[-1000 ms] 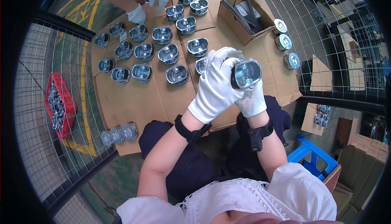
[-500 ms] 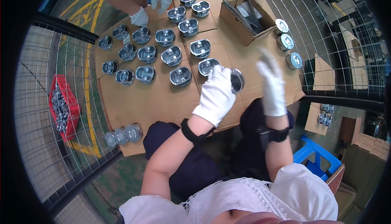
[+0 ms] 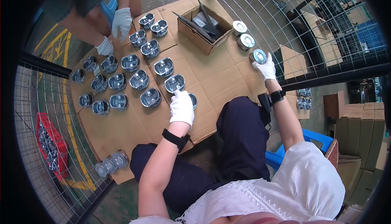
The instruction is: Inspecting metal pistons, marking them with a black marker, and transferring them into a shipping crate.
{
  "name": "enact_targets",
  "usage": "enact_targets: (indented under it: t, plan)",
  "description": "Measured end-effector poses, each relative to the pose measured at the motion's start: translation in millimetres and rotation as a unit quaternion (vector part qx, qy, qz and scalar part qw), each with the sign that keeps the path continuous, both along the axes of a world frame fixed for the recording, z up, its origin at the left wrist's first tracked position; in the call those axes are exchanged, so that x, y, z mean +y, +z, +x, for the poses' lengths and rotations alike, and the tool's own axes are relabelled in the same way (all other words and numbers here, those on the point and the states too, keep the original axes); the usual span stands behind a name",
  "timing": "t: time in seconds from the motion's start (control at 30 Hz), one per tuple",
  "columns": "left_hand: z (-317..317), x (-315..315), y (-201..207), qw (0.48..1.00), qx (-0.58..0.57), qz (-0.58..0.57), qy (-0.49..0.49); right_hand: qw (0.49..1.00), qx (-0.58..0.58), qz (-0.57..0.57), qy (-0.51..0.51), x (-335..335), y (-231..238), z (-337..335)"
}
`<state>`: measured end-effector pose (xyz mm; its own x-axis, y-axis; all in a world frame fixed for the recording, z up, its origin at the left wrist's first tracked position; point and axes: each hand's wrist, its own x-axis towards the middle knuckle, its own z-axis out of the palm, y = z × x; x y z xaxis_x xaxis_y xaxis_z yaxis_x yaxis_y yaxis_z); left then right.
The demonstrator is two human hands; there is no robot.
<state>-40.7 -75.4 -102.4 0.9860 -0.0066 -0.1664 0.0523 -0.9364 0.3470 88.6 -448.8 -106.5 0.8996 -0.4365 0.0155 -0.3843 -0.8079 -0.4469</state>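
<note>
So the right hand (image 3: 265,67) has swung from right of centre to the upper right since the last frame. The left hand (image 3: 181,108), around mid-frame, is gripping a dark piston (image 3: 194,100), mostly hidden behind it. Right one's got its fingers round a flat-topped piston (image 3: 258,56), nearest of three. Further up, top centre, there's an open cardboard box (image 3: 194,37), plus a co-worker's gloved hand (image 3: 121,20) upper left.

White blouse (image 3: 248,197), navy trousers (image 3: 240,130)
</note>
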Motion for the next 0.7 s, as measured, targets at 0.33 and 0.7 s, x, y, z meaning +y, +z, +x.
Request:
enact_targets:
  t: [0.33, 0.7]
  plan:
    - [4, -1, 86, 0.998, -0.035, -0.024, -0.037, 0.981, 0.09, -0.033, -0.17, 36, 30, 31]
    - [14, 9, 104, 0.835, 0.131, -0.521, 0.118, 0.938, 0.058, 0.198, 0.277, 134, 167, -54]
